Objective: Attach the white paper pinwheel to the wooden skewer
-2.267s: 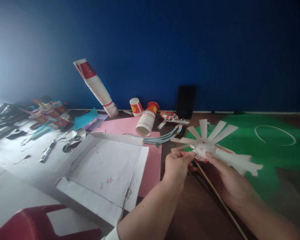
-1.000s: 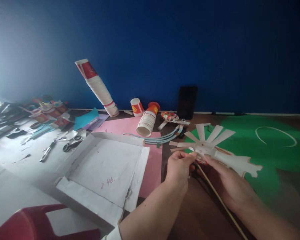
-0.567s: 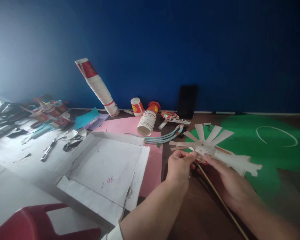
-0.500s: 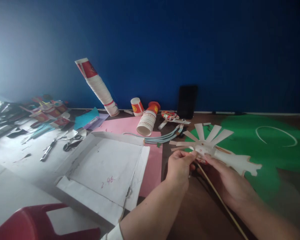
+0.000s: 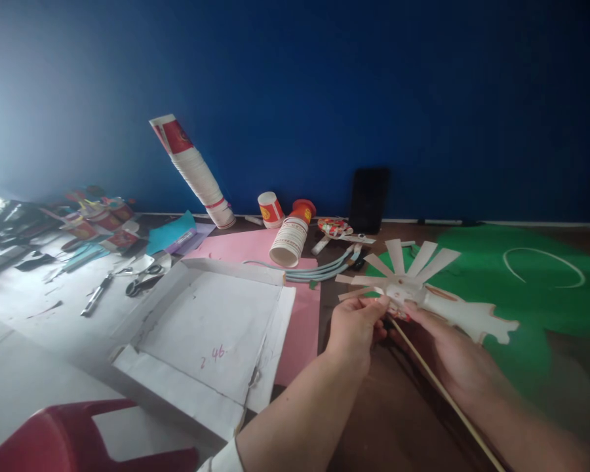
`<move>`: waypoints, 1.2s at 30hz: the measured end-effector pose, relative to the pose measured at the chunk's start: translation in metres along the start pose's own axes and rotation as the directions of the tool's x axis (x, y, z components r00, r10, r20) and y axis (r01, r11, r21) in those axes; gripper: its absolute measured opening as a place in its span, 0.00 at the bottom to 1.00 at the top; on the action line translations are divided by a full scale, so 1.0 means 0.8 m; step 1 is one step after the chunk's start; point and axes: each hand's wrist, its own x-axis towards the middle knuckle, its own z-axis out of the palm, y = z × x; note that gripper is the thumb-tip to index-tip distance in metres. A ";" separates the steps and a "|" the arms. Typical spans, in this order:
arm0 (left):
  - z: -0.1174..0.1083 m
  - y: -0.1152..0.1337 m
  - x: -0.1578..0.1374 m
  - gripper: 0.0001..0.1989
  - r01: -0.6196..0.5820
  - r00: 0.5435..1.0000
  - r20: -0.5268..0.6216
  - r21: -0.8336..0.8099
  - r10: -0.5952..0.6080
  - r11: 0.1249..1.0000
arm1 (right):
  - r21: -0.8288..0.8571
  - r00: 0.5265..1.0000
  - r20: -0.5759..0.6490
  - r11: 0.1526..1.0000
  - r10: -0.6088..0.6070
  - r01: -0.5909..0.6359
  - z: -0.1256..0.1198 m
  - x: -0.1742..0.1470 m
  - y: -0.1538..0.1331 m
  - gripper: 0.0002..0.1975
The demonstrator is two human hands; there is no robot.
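A paper-cup pinwheel (image 5: 404, 278), its wall slit into white strips that fan outward, is held above the bench (image 5: 398, 419) near the far edge, right of the middle. The left hand (image 5: 354, 328) pinches one of the near strips between thumb and forefinger, the other fingers curled in. The right hand (image 5: 447, 354) grips the hub from below, its fingers closed around it, and a thin wooden stick (image 5: 442, 393) runs from the hub down toward the bench's near right corner along that hand; whether the fingers also clamp the stick cannot be told. A white cut-out paper shape (image 5: 472, 318) juts from the hub to the right, over a green paper sheet (image 5: 535, 288) spread across the bench's right side. Just left of the hands lies a pink sheet (image 5: 299, 334), partly covered by a flattened white cardboard box (image 5: 211, 334) with "46" written on it in pink. Beyond these, a paper cup (image 5: 287, 241) lies on its side beside pale blue strips (image 5: 319, 270). A leaning stack of paper cups (image 5: 196, 174) and a black phone (image 5: 368, 198) stand against the blue wall (image 5: 324, 85) at the far edge. Scissors (image 5: 145, 282) lie toward the left edge, and a red plastic chair (image 5: 78, 439) shows at the near left corner.
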 end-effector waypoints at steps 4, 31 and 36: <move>-0.001 0.004 -0.001 0.21 -0.011 1.000 0.027 0.001 0.011 1.000 | 0.053 0.998 0.018 0.997 0.055 -0.055 0.006 -0.003 -0.005 0.13; -0.015 0.023 0.011 0.26 -0.121 0.979 -0.134 0.235 0.155 0.964 | -0.065 0.962 0.008 0.960 0.273 -0.272 -0.012 0.000 -0.009 0.18; -0.020 0.030 0.017 0.13 -0.139 0.976 -0.125 0.281 0.180 0.950 | -0.090 0.943 -0.012 0.939 0.332 -0.331 -0.019 0.006 -0.008 0.12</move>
